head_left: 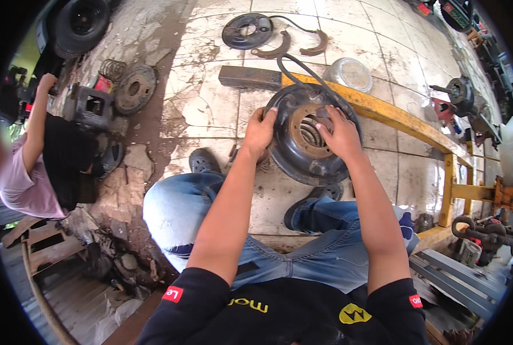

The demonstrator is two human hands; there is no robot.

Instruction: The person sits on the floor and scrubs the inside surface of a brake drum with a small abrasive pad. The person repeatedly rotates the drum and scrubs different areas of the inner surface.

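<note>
Left hand [260,132] grips disc [284,154] by left rim | Right hand [342,135] on its face over dark piece [324,112], hold unclear | Shoes [322,46] loose toward floor's [351,27] far edge; disc unmounted; remainder unclear

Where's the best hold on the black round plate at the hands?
Probably the outer rim of the black plate, from the left, where the left hand is, and opposite from the right: the round shape lets opposed holds balance it, while the dark cable loops at its upper edge.
</note>
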